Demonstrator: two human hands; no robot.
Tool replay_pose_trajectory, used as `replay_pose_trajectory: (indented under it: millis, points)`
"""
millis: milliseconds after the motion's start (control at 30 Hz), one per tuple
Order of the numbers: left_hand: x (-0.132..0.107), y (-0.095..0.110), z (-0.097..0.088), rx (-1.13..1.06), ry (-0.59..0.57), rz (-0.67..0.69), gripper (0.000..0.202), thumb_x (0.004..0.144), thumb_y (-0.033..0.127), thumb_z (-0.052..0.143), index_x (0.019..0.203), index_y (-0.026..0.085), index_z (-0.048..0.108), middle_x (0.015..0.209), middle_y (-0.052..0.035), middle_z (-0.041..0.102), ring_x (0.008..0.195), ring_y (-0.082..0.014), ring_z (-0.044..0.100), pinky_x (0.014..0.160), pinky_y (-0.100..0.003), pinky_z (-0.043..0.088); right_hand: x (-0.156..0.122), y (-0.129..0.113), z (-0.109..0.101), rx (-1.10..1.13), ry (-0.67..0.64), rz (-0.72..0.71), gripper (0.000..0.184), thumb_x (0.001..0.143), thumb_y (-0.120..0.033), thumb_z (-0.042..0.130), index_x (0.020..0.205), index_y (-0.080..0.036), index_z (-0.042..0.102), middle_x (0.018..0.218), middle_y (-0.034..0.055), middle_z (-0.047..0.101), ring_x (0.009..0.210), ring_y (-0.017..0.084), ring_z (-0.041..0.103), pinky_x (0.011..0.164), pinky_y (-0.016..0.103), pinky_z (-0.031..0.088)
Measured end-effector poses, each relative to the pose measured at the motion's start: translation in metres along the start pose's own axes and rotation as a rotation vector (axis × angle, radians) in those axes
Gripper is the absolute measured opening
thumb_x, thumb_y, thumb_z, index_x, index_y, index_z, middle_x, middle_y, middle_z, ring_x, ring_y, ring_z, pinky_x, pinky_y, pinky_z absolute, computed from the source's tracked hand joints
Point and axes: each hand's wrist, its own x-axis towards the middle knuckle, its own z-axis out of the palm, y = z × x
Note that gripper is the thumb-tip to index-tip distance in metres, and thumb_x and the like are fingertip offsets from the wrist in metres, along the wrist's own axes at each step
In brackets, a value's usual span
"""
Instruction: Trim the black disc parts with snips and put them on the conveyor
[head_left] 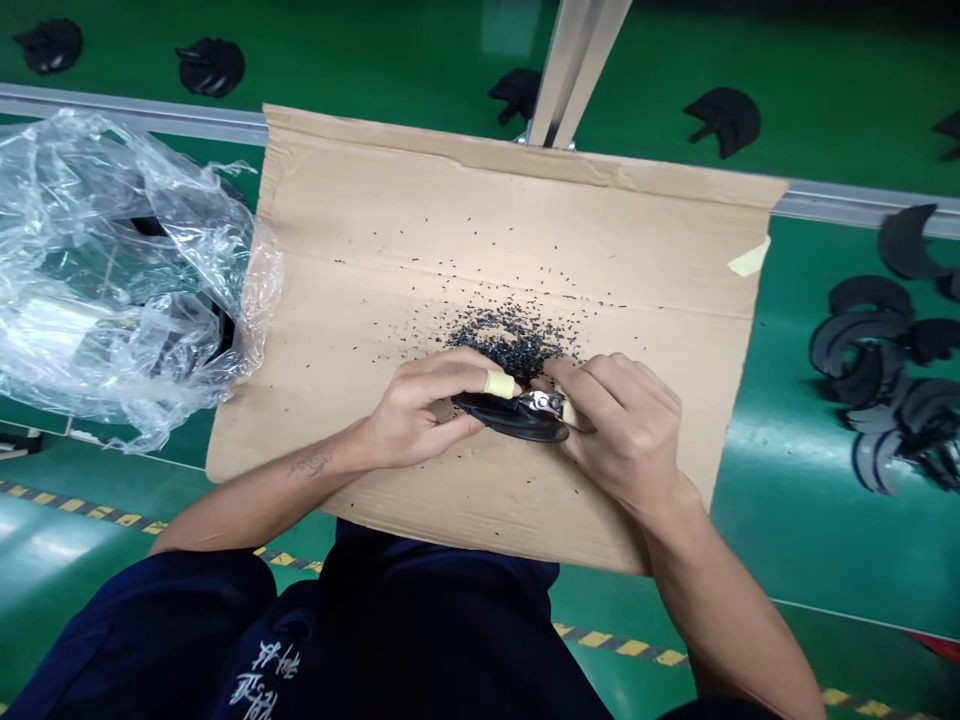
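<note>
My left hand (424,405) is closed round a flat black plastic part (504,418), with a taped fingertip resting on its top edge. My right hand (619,425) is closed on a small metal clipper (541,403) whose jaws sit against the part's edge. Both hands hover over a brown cardboard sheet (360,260). Just beyond my fingers lies a heap of tiny black trimmings (510,335), with stray bits scattered further across the cardboard.
A crumpled clear plastic bag (112,270) with dark parts inside sits at the left. Several curved black parts (885,370) are piled at the right on the green surface. More black parts (724,118) lie beyond a metal rail (862,205). A metal post (574,65) rises at the back.
</note>
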Motion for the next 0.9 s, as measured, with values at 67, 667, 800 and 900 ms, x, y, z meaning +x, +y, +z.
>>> replay_pose_trajectory:
  millis: [67, 667, 800, 900]
  points:
    - [-0.001, -0.001, 0.001, -0.005, 0.008, 0.003, 0.023, 0.091, 0.015, 0.073, 0.114, 0.019, 0.073, 0.101, -0.0085, 0.078, 0.096, -0.0158, 0.074, 0.081, -0.028, 0.062, -0.001, -0.001, -0.001, -0.037, -0.013, -0.007, 0.014, 0.100, -0.021, 0.059, 0.098, -0.017, 0.072, 0.066, 0.0019, 0.061, 0.064, 0.016, 0.050, 0.063, 0.032, 0.038]
    - [0.003, 0.001, -0.001, 0.070, -0.032, 0.015, 0.030, 0.090, 0.015, 0.073, 0.119, 0.018, 0.071, 0.100, -0.0078, 0.075, 0.092, -0.0151, 0.071, 0.078, -0.028, 0.060, -0.001, 0.004, 0.005, -0.027, 0.002, 0.056, 0.014, 0.094, -0.014, 0.058, 0.094, -0.018, 0.072, 0.070, 0.0029, 0.068, 0.065, 0.017, 0.057, 0.062, 0.031, 0.040]
    - [0.011, 0.007, -0.014, 0.102, -0.122, -0.059, 0.024, 0.094, 0.016, 0.068, 0.118, 0.018, 0.070, 0.102, -0.0083, 0.072, 0.090, -0.0153, 0.069, 0.077, -0.029, 0.059, 0.000, 0.012, 0.006, 0.101, -0.008, 0.016, 0.014, 0.093, -0.014, 0.056, 0.098, -0.017, 0.068, 0.081, 0.0057, 0.071, 0.071, 0.019, 0.061, 0.066, 0.031, 0.044]
    - [0.029, 0.016, -0.046, 0.094, -0.196, -0.161, 0.018, 0.099, 0.027, 0.065, 0.113, 0.017, 0.069, 0.099, -0.0088, 0.072, 0.090, -0.0169, 0.070, 0.077, -0.030, 0.061, 0.002, 0.021, 0.010, 0.085, 0.075, 0.026, 0.009, 0.096, -0.021, 0.058, 0.098, -0.017, 0.066, 0.083, 0.0069, 0.071, 0.071, 0.020, 0.060, 0.064, 0.032, 0.043]
